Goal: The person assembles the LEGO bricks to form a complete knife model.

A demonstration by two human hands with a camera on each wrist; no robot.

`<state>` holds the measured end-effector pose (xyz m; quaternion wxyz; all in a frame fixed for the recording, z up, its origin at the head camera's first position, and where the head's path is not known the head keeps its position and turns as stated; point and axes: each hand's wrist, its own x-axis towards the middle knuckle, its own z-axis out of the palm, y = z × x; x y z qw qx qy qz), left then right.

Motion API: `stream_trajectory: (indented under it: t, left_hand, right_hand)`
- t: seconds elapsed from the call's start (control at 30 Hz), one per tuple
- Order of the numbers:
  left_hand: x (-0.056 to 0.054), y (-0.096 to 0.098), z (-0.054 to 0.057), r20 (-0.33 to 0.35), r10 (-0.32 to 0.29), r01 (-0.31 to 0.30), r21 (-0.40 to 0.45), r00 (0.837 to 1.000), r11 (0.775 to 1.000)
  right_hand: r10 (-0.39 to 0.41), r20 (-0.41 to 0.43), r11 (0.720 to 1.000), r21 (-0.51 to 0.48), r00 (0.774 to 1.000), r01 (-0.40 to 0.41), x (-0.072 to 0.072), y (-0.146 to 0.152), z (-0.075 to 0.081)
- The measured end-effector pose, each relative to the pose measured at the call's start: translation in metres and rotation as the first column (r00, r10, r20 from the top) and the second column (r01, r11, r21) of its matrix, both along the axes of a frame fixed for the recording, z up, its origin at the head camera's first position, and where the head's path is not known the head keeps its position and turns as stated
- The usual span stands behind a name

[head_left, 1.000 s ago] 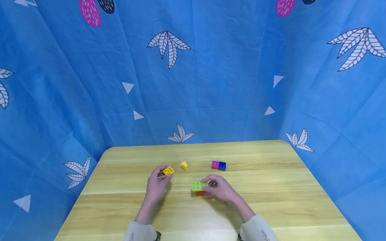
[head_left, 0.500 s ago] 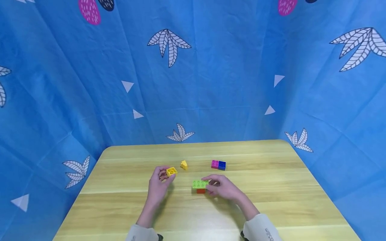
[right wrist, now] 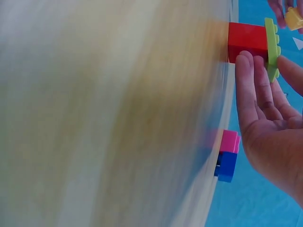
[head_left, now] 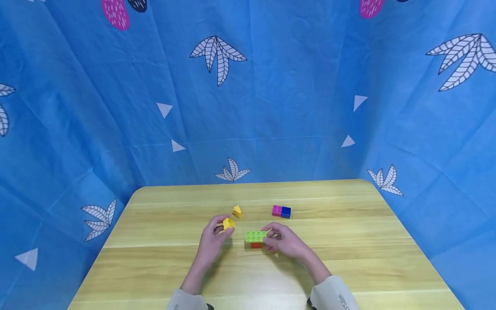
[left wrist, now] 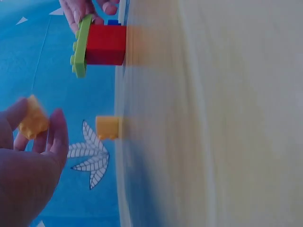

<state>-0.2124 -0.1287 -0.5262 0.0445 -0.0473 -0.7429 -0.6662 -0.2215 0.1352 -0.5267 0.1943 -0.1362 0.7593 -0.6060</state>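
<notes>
My left hand [head_left: 211, 241] pinches a small yellow brick [head_left: 228, 224] between thumb and fingers, above the table. Its studs show in the left wrist view, where the brick [left wrist: 34, 118] looks blurred. To the right, a lime-green studded plate [head_left: 255, 236] lies flat on top of a red brick [head_left: 256, 245], which stands on the table. My right hand [head_left: 284, 242] holds the plate's right end. In the right wrist view, the thumb is at the studded face of the plate [right wrist: 271, 49], and fingertips lie against the red brick [right wrist: 247, 40].
A second yellow piece [head_left: 237, 211] sits behind the left hand on the wooden table [head_left: 329, 241]. Farther right, a pink brick [head_left: 277, 210] and a dark blue brick [head_left: 286, 212] lie side by side. A patterned blue curtain [head_left: 286, 107] hangs around the table.
My left hand has moved right, toward the green plate, and turned the yellow brick so its hollow underside no longer faces up. My right hand has stayed nearly still at the plate's right end.
</notes>
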Motion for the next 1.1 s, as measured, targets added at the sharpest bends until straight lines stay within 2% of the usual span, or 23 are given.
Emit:
stream_trajectory:
  t: [0.27,0.43,0.8,0.93,1.1]
  left_hand:
    - [0.001,0.015,-0.001,0.001,-0.044,0.044,-0.061,0.999,0.997]
    - [0.002,0.021,-0.001,0.008,-0.084,0.084,-0.135,0.996,0.987]
    - [-0.001,0.033,-0.003,-0.057,-0.147,0.119,-0.34,0.988,0.933]
    - [-0.002,0.038,-0.004,-0.049,-0.157,0.124,-0.403,0.986,0.907]
    - [-0.003,0.041,-0.002,-0.028,-0.18,0.152,-0.421,0.983,0.894]
  right_hand:
    - [0.001,0.015,1.0,0.0,1.0,-0.001,-0.001,0.0,-0.003]
    - [0.01,0.031,1.0,-0.011,0.999,-0.009,-0.002,0.001,-0.003]
    - [-0.001,0.049,0.999,-0.034,0.999,0.003,-0.001,0.001,-0.002]
    - [0.002,0.05,0.999,-0.038,0.999,0.0,-0.001,0.001,-0.002]
    - [0.001,0.05,0.999,-0.04,0.999,0.001,-0.001,0.0,-0.002]
